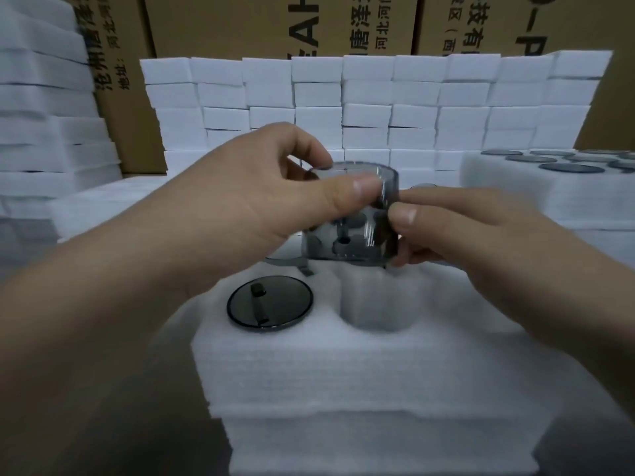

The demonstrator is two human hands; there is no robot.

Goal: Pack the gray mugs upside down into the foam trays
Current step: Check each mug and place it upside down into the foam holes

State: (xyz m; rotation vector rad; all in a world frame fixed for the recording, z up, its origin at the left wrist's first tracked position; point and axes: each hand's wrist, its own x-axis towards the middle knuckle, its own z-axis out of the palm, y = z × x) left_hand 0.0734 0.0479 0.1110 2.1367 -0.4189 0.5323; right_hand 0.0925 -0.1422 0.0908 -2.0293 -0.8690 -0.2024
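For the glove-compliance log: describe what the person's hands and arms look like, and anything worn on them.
The left hand and right hand are bare, with no gloves, rings or watch visible. The nails that show are short and unpainted. The left forearm and right forearm are uncovered as far as the frame reaches; no sleeve is in view.

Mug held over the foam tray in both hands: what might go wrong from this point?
1. The left hand and right hand pinch the gray mug by fingers alone, so it may slip.
2. It sits behind the empty cavity, not squarely over it, so its rim may catch on the foam tray.
3. Lowering could knock the packed mug alongside.
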